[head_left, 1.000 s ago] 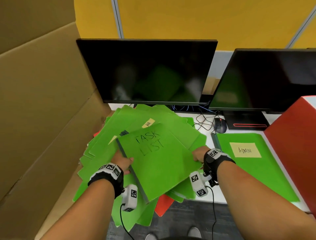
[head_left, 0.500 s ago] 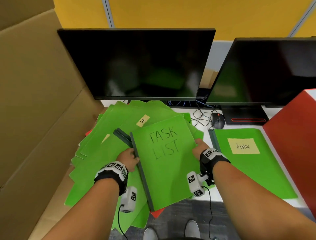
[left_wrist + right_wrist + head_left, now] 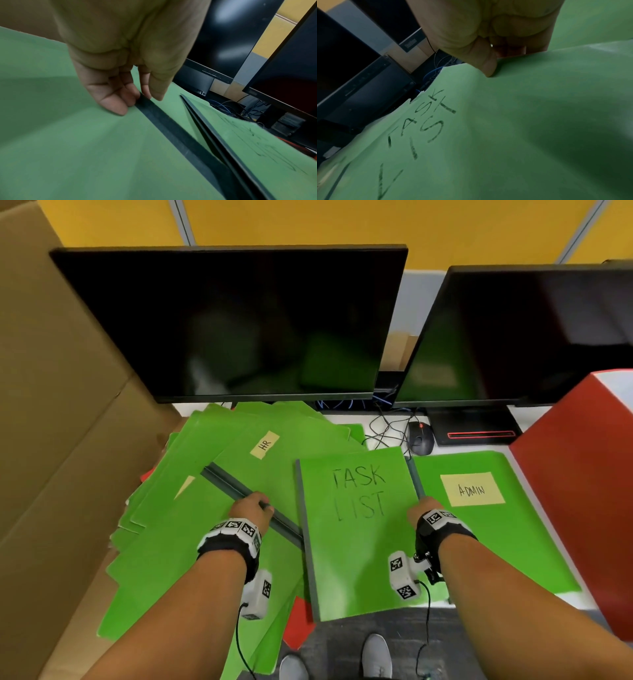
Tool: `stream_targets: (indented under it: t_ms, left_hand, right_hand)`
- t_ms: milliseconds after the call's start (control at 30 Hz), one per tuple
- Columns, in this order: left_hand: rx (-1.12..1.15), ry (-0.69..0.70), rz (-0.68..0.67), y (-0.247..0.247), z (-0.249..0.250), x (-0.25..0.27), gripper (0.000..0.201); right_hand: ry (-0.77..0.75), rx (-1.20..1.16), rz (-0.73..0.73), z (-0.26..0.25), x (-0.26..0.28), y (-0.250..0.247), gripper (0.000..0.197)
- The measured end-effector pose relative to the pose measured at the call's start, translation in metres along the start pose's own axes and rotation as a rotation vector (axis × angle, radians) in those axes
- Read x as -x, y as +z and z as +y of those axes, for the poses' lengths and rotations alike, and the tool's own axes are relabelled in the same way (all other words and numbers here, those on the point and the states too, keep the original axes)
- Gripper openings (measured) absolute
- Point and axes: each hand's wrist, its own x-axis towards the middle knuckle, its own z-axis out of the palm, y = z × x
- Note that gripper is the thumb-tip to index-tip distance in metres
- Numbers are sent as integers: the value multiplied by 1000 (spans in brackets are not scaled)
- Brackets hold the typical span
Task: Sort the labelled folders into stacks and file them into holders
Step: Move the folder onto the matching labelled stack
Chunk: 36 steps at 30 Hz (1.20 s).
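Observation:
A green folder marked TASK LIST [image 3: 356,542] hangs over the desk's front edge, next to the ADMIN folder [image 3: 496,542]. My right hand [image 3: 423,508] pinches its right edge, thumb [image 3: 488,67] on top and fingers underneath. The handwriting [image 3: 423,121] shows in the right wrist view. My left hand [image 3: 251,506] sits on the messy pile of green folders [image 3: 164,525], fingers curled at the dark spine [image 3: 171,128] of one folder, thumb [image 3: 156,93] on its far side. A folder labelled HR [image 3: 264,445] lies further back in the pile.
Two dark monitors [image 3: 239,330] [image 3: 531,337] stand at the back, with a mouse [image 3: 419,436] and cables between them. A cardboard wall [image 3: 61,405] closes the left side and a red box [image 3: 582,508] the right. A red folder [image 3: 298,625] pokes out under the pile.
The TASK LIST folder has swung square and moved right, toward the ADMIN folder. My left hand has let go of it and now grips the dark spine of a folder in the pile.

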Motion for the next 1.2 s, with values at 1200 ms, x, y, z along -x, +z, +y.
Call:
stream_targets:
  t_ms: [1200]
  left_hand:
    - [227,-94,261,-35,18,14,19]
  right_hand:
    - [-296,494,-92,-1,-10,25,86]
